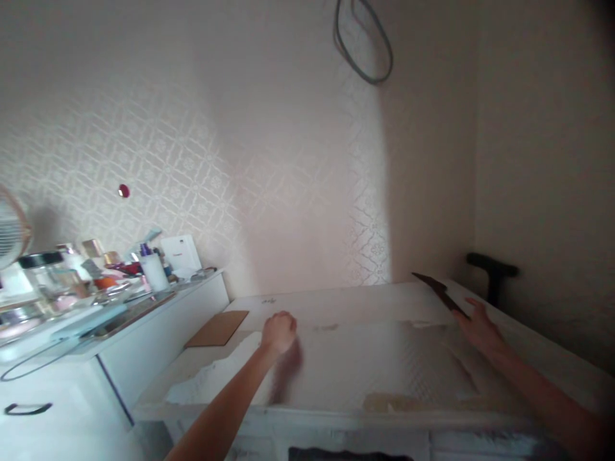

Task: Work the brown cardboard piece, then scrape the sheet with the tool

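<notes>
My right hand (482, 328) is closed around the handle of a dark knife (439, 291) on the right side of the white tabletop (331, 358). The knife's pointed blade reaches away to the left, toward the wall. Near the middle, my left hand (279, 331) is curled over the tabletop with a shadow beside it. The undersides of its fingers are hidden, so I cannot tell what they hold, if anything. To the left of that hand lies a flat brown cardboard piece (218, 328). The tabletop surface shows worn, peeled patches.
A white cabinet (173, 333) on the left carries bottles, jars, a white box (181, 255) and a round mirror (12, 227). A grey cable loop (364, 75) hangs on the wall. A black T-shaped handle (492, 269) rises beyond the table's right edge.
</notes>
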A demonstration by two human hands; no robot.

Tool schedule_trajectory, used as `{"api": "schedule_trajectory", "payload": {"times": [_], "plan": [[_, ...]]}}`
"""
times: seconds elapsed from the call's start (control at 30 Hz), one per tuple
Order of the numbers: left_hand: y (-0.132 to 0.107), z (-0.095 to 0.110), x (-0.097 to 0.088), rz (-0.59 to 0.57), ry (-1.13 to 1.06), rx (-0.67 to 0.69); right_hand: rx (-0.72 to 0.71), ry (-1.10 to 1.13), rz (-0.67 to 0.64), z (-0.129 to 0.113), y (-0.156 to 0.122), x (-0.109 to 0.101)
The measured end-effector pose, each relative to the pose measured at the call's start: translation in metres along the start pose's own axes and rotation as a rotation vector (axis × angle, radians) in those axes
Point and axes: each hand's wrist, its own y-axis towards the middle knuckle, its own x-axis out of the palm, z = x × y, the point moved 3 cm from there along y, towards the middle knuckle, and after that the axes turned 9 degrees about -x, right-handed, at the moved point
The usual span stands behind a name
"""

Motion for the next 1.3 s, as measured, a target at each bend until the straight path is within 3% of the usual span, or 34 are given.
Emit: {"api": "schedule_trajectory", "payload": {"times": [0.1,0.23,0.33,0.4,0.5,0.63,0.73,0.83,0.9,0.97,1.07,1.3], "plan": [[-0.011,0.055,-0.001,-0.094,-0.201,0.145,-0.007,0.244,-0.047,-0.036,-0.032,-0.002],[-0.034,0.113,-0.003,-0.332,-0.555,0.224,-0.117,0.483,-0.128,-0.109,-0.081,-0.012],[-0.049,0.132,-0.003,-0.52,-0.891,0.113,-0.25,0.613,-0.22,-0.161,-0.112,-0.014],[-0.057,0.129,-0.001,-0.602,-1.068,-0.032,-0.312,0.624,-0.284,-0.188,-0.128,-0.011],[-0.065,0.107,0.002,-0.634,-1.3,-0.164,-0.428,0.581,-0.381,-0.221,-0.145,-0.004],[-0.068,0.06,-0.004,-0.635,-1.633,-0.19,-0.637,0.589,-0.432,-0.26,-0.154,-0.002],[-0.06,0.022,-0.011,-0.632,-1.776,-0.296,-0.724,0.546,-0.467,-0.269,-0.152,0.001],[-0.047,-0.014,-0.015,-0.616,-1.74,-0.353,-0.717,0.304,-0.408,-0.244,-0.138,0.015],[-0.035,-0.037,-0.014,-0.573,-1.689,-0.367,-0.737,0.111,-0.298,-0.214,-0.126,0.028],[-0.021,-0.058,-0.013,-0.526,-1.646,-0.383,-0.668,-0.11,-0.247,-0.179,-0.115,0.045],[-0.002,-0.084,-0.009,-0.52,-1.563,-0.389,-0.58,-0.324,-0.271,-0.142,-0.109,0.069],[0.037,-0.136,0.016,-0.541,-1.428,-0.423,-0.624,-0.394,-0.218,-0.127,-0.116,0.086]]}}
